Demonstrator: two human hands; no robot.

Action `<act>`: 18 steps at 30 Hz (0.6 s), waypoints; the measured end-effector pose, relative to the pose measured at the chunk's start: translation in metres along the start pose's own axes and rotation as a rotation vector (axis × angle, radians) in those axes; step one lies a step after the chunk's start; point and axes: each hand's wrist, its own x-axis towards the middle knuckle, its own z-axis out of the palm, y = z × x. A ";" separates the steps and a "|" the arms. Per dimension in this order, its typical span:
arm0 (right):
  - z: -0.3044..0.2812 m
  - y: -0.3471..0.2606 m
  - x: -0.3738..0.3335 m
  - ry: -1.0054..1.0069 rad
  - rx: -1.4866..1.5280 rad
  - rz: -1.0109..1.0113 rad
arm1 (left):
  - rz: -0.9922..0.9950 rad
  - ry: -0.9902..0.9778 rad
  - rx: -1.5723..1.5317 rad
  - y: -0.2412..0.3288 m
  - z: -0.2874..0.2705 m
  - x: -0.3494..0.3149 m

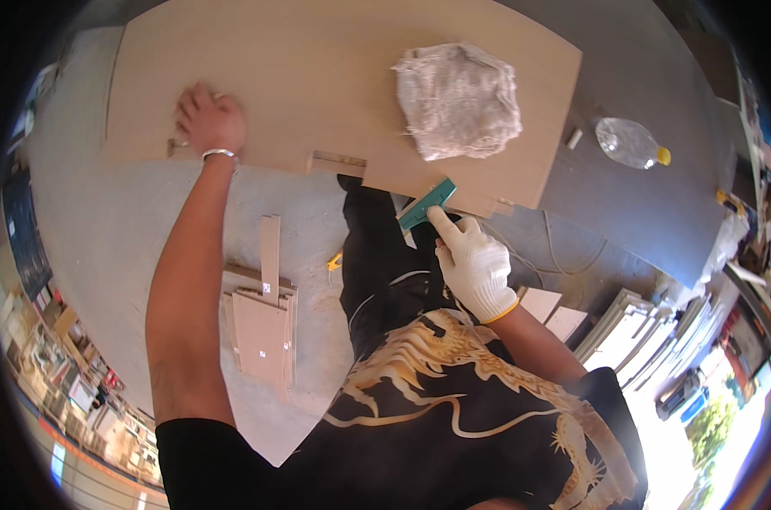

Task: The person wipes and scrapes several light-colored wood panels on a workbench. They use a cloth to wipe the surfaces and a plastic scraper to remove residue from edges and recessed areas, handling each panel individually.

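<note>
My bare left hand lies on the left part of a large light-brown wooden board, its fingers spread and slightly blurred. A thin pale bracelet circles that wrist. In a white knitted glove, my right hand grips a green scraper with a wide flat head. The scraper is at the board's near edge, right of a rectangular notch; whether it touches the edge I cannot tell. A crumpled whitish cloth rests on the board's right half.
Right of the board, a dark tabletop bears a clear bottle with a yellow cap. Cut board pieces stand at lower left, near a yellow tool. A cable hangs below, and panels lean at lower right.
</note>
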 end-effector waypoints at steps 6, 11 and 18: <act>0.024 -0.040 0.027 -0.085 -0.038 -0.009 | -0.025 0.057 -0.080 0.012 -0.008 -0.008; 0.031 -0.060 0.036 -0.054 -0.107 0.046 | -0.059 0.017 -0.097 0.011 0.000 -0.011; 0.032 -0.060 0.036 -0.099 -0.151 0.056 | 0.016 -0.125 0.064 0.003 0.006 -0.006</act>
